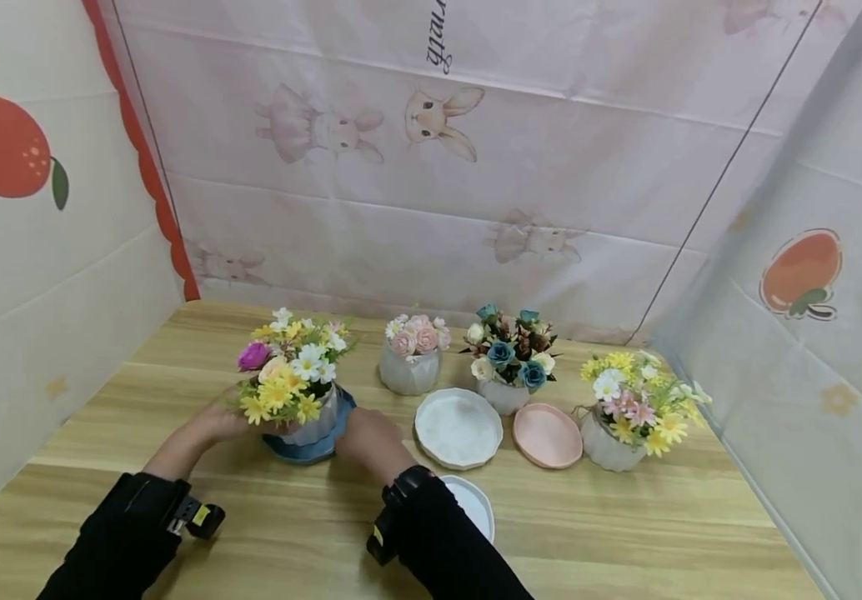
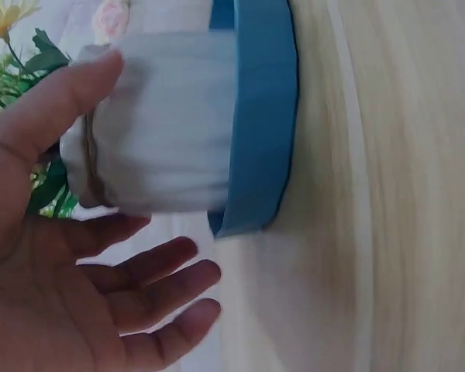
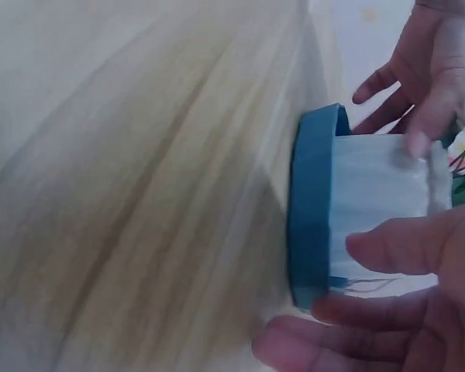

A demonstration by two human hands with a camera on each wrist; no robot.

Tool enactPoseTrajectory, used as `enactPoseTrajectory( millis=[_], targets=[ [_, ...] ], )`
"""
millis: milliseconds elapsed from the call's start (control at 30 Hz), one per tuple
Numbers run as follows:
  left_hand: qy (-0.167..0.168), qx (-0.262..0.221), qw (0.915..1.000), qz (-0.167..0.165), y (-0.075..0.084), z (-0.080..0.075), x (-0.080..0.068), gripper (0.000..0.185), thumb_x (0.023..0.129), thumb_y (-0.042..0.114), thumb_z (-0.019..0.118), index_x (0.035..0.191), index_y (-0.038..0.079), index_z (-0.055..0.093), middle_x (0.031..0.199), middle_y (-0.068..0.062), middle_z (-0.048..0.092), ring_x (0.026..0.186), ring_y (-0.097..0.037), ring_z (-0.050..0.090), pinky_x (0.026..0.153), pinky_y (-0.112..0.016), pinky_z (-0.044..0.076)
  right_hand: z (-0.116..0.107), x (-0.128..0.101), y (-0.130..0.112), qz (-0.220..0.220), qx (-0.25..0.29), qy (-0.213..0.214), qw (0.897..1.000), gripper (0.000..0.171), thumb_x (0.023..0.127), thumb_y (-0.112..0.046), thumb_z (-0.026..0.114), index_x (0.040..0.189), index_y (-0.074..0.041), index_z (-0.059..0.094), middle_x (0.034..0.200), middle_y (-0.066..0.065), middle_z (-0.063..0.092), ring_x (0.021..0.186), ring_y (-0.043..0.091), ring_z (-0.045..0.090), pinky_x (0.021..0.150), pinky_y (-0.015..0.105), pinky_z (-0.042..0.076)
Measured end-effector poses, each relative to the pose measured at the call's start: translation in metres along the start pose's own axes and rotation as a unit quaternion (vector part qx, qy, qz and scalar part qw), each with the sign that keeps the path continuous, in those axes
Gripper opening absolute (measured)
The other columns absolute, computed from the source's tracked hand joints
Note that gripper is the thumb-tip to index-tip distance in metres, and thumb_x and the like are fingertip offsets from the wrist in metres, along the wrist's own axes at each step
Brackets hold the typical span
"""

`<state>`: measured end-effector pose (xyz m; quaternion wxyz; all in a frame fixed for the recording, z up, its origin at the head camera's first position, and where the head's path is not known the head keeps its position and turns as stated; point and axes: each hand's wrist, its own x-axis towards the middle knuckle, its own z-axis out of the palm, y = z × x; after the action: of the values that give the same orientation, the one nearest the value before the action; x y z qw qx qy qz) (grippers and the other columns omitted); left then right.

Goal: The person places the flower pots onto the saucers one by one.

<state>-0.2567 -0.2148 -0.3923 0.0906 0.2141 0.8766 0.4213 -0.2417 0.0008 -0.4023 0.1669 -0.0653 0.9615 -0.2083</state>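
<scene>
A whitish flowerpot (image 2: 167, 124) with a thin cord round its neck stands upright in a blue saucer (image 1: 299, 451) on the table's left side. Yellow, white and purple artificial flowers (image 1: 288, 379) fill it. My left hand (image 1: 223, 415) is at the pot's left side, its thumb (image 2: 77, 89) against the upper wall and the other fingers loosely spread. At the right, my right hand (image 1: 373, 440) reaches the saucer, fingertips right by its rim and the thumb (image 3: 403, 246) overlapping the pot in the right wrist view.
Behind stand a pot of pink flowers (image 1: 410, 373) and one of blue and cream roses (image 1: 508, 393). A yellow-and-pink bouquet pot (image 1: 611, 446) is at right. Between lie a large white saucer (image 1: 458, 427) and a pink saucer (image 1: 548, 436). My right forearm partly covers a smaller white saucer (image 1: 474, 504).
</scene>
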Motion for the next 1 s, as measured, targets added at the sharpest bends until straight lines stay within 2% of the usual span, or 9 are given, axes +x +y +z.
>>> enactPoseTrajectory(
  millis=[100,167,267,400,533,633,733,867,1000],
  targets=[
    [0.003,0.042,0.9989,0.021,0.000,0.000,-0.004,0.073,0.073,0.013,0.079,0.129,-0.013,0.039,0.122,-0.028,0.048,0.110,-0.042,0.048,0.089,-0.049,0.042,-0.002,-0.005,-0.003,-0.008,-0.064,0.010,0.998,0.024,0.085,-0.022,0.063,0.064,-0.012,0.057,0.066,0.002,0.053,0.056,0.018,0.048,0.047,0.031,0.040],
    [0.024,0.078,0.9962,0.033,0.000,-0.001,-0.006,0.071,0.070,0.016,0.081,0.125,-0.010,0.045,0.118,-0.024,0.052,0.105,-0.039,0.051,0.085,-0.048,0.045,-0.004,-0.007,-0.003,-0.010,-0.085,0.017,0.996,0.022,0.084,-0.025,0.065,0.066,-0.013,0.059,0.070,0.002,0.054,0.061,0.017,0.050,0.051,0.032,0.043],
    [0.055,0.118,0.9910,0.030,0.001,-0.002,-0.008,0.069,0.068,0.019,0.083,0.122,-0.007,0.050,0.115,-0.022,0.056,0.102,-0.038,0.054,0.082,-0.050,0.045,-0.008,-0.011,-0.004,-0.013,-0.107,0.035,0.994,0.019,0.083,-0.028,0.067,0.074,-0.012,0.064,0.080,0.005,0.058,0.075,0.019,0.054,0.062,0.034,0.047],
    [0.061,0.134,0.9889,0.023,0.001,-0.002,-0.008,0.072,0.068,0.023,0.083,0.125,-0.006,0.049,0.117,-0.023,0.056,0.104,-0.039,0.053,0.084,-0.053,0.044,-0.014,-0.016,-0.005,-0.015,-0.117,0.052,0.992,0.021,0.084,-0.029,0.067,0.088,-0.009,0.068,0.096,0.010,0.060,0.093,0.024,0.054,0.075,0.039,0.047],
    [0.059,0.143,0.9875,0.031,0.000,0.000,-0.009,0.074,0.067,0.021,0.083,0.126,-0.007,0.049,0.119,-0.024,0.055,0.106,-0.040,0.052,0.087,-0.053,0.043,-0.014,-0.018,-0.005,-0.012,-0.113,0.047,0.992,0.023,0.084,-0.030,0.066,0.094,-0.009,0.069,0.101,0.012,0.059,0.096,0.026,0.054,0.077,0.042,0.046],
    [0.040,0.192,0.9806,0.008,0.000,0.003,-0.012,0.076,0.068,0.025,0.082,0.128,-0.008,0.047,0.123,-0.025,0.052,0.110,-0.042,0.050,0.088,-0.052,0.042,-0.013,-0.018,-0.003,-0.015,-0.109,0.043,0.993,0.020,0.085,-0.029,0.065,0.091,-0.011,0.068,0.103,0.011,0.059,0.098,0.026,0.053,0.078,0.042,0.046],
    [0.019,0.246,0.9679,-0.050,0.002,0.006,-0.017,0.084,0.070,0.038,0.079,0.131,-0.009,0.044,0.125,-0.028,0.049,0.107,-0.044,0.050,0.085,-0.052,0.044,-0.014,-0.018,0.001,-0.026,-0.097,0.046,0.994,0.014,0.085,-0.027,0.063,0.083,-0.013,0.066,0.100,0.009,0.060,0.098,0.025,0.053,0.076,0.042,0.046],
    [0.018,0.264,0.9556,-0.130,0.006,0.010,-0.024,0.091,0.067,0.050,0.076,0.129,-0.010,0.046,0.118,-0.033,0.052,0.099,-0.049,0.052,0.077,-0.055,0.045,-0.016,-0.019,0.009,-0.027,-0.086,0.052,0.995,0.018,0.083,-0.025,0.064,0.070,-0.014,0.061,0.089,0.008,0.059,0.089,0.025,0.054,0.069,0.045,0.045],
    [0.031,0.274,0.9504,-0.144,0.009,0.015,-0.029,0.084,0.065,0.051,0.077,0.116,-0.012,0.055,0.110,-0.034,0.054,0.095,-0.049,0.052,0.074,-0.057,0.045,-0.020,-0.022,0.018,-0.023,-0.080,0.050,0.995,0.022,0.082,-0.025,0.064,0.065,-0.014,0.057,0.081,0.008,0.055,0.081,0.027,0.053,0.072,0.051,0.044]
  ],
)
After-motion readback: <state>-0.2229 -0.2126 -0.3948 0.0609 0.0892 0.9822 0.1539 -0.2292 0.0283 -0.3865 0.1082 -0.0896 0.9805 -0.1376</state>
